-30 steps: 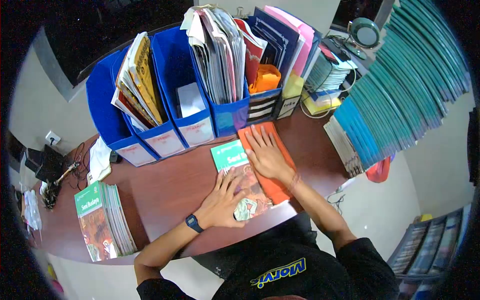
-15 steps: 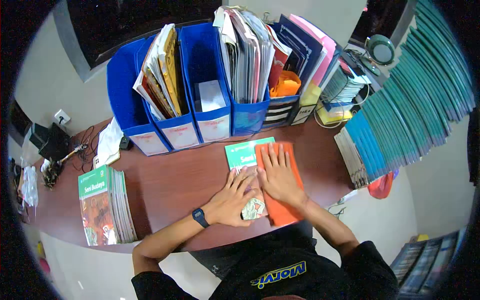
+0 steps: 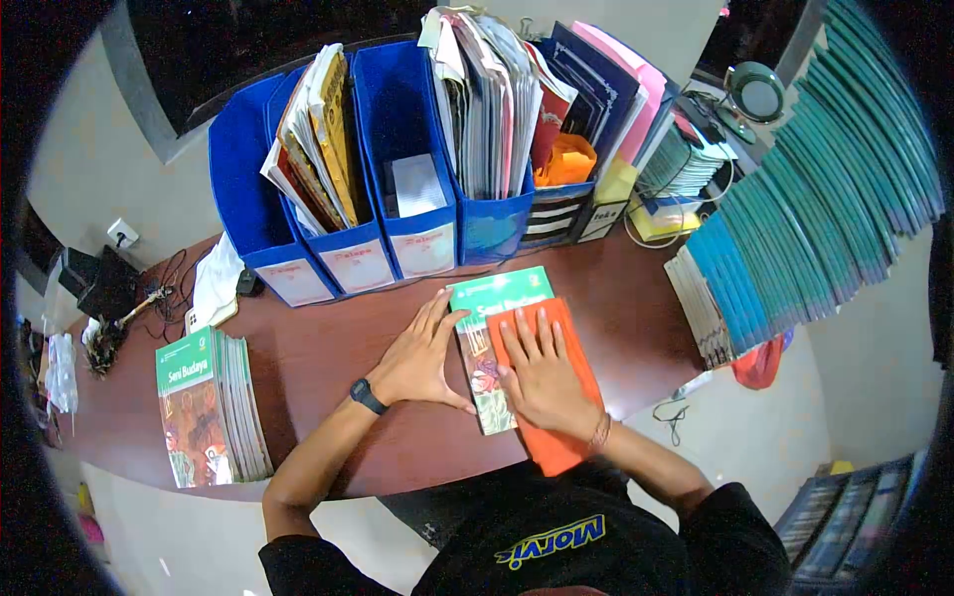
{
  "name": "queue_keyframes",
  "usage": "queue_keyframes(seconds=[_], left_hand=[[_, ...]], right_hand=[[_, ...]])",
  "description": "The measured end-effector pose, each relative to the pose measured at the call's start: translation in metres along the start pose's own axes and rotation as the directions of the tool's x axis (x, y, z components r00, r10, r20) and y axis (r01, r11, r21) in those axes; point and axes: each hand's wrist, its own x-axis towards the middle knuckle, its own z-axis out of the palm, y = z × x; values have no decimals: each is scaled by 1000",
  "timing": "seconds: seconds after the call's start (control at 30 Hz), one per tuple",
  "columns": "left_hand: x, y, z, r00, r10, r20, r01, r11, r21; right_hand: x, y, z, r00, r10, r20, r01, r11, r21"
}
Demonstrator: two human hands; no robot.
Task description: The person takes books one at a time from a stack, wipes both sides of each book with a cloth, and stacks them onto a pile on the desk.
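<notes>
A book with a green and brown cover (image 3: 489, 385) lies on the brown table (image 3: 348, 417), in front of the blue file holders. Over its right part is a folded orange cloth (image 3: 571, 437), which hangs a little past the book's lower end. My right hand (image 3: 547, 385) rests flat on the cloth with its fingers spread. At the book's left edge, my left hand (image 3: 415, 360) has its thumb and fingers apart, the fingertips near the upper left corner and the thumb lower down. A watch is on the left wrist.
Blue file holders (image 3: 427, 253) with papers stand along the back. At the left is a stack of similar books (image 3: 189, 407). A tall leaning stack of teal books (image 3: 795, 228) rises at the right. Cables and a white cloth (image 3: 216, 283) lie back left.
My left hand has moved from the book's cover to its left edge, opening its thumb wide. My right hand and the orange cloth have slid down toward the body, after the view shifted.
</notes>
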Motion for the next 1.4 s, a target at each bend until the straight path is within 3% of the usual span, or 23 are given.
queue_keyframes(seconds=[0.1, 0.23, 0.43, 0.6, 0.73, 0.83, 0.9, 0.93, 1.0, 1.07, 1.13, 1.23, 1.3, 1.4], left_hand=[[-2, -4, 2, 1000, 15, -25, -16, 997, -73], [-1, -15, 9, 986, -96, -137, 108, 991, 82], [0, -28, -3, 982, -124, -145, 136, 988, 74], [-1, -23, -3, 973, -152, -176, 143, 988, -62], [-2, -27, -3, 958, -263, -115, 234, 948, -214], [-2, -26, -6, 956, -277, -94, 250, 940, -231], [-1, -26, -7, 951, -300, -77, 273, 929, -249], [1, -26, -7, 951, -299, -82, 271, 929, -252], [2, -25, -3, 963, -245, -110, 229, 963, -143], [-4, -21, 4, 974, -193, -119, 190, 981, -37], [-9, -19, 7, 976, -189, -108, 188, 982, -17], [-4, -19, 8, 977, -170, -132, 179, 982, 55], [-2, -20, 4, 975, -172, -144, 180, 982, 50], [-4, -16, 5, 977, -174, -121, 178, 984, 23]], right_hand=[[40, 16, 18, 999, 3, -52, -5, 1000, -28], [82, 7, 43, 996, 43, -83, -53, 992, -117], [41, -34, 30, 988, -148, -49, 151, 987, 48], [44, -18, 24, 982, -188, 4, 187, 979, 86], [84, -9, 28, 996, -65, 61, 70, 995, -77], [42, -29, 32, 984, -173, 45, 175, 984, -25], [11, -35, 9, 900, -427, 93, 417, 903, 107], [9, -24, 7, 891, -446, 88, 437, 893, 109], [12, 8, 11, 883, -461, 90, 450, 885, 119], [37, 54, 16, 931, -334, 149, 343, 939, -38], [47, 74, 2, 964, -261, 56, 260, 965, 24], [13, 42, 2, 941, -295, 163, 311, 947, -81], [-15, 10, -14, 871, -443, 214, 442, 895, 57], [-26, 21, -26, 866, -413, 281, 395, 911, 119]])
